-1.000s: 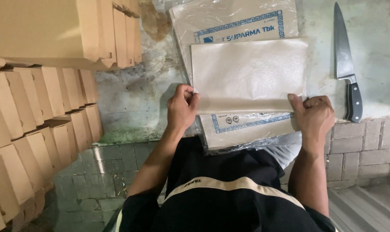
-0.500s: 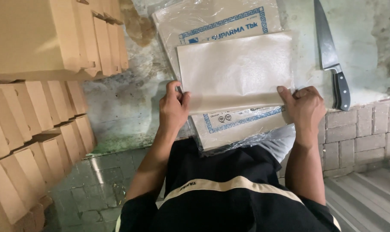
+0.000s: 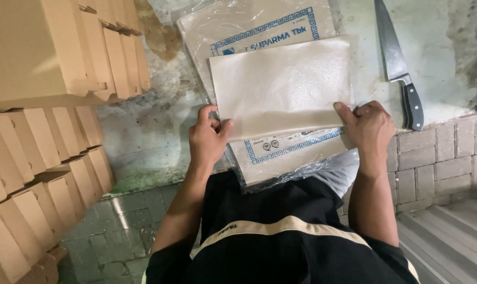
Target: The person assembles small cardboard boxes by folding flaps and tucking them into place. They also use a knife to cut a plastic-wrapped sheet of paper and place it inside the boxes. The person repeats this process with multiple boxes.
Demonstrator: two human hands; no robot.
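Observation:
A folded sheet of brown paper (image 3: 283,84) lies on top of a plastic-wrapped pack of paper (image 3: 249,29) with a blue patterned border. My left hand (image 3: 208,139) pinches the sheet's near left corner. At the near right corner my right hand (image 3: 370,126) grips the same sheet. Both hands sit along the folded near edge. The pack's clear plastic hangs over the ledge toward my lap.
A large kitchen knife (image 3: 398,63) with a black handle lies on the worn concrete surface (image 3: 144,131) right of the paper. Stacks of folded cardboard boxes (image 3: 44,105) fill the left side. A low brick edge (image 3: 443,158) and grey floor tiles are on the right.
The view has shifted slightly, so the paper and knife appear further left. My hands keep their grip on the sheet's near corners; the sheet looks pressed flatter.

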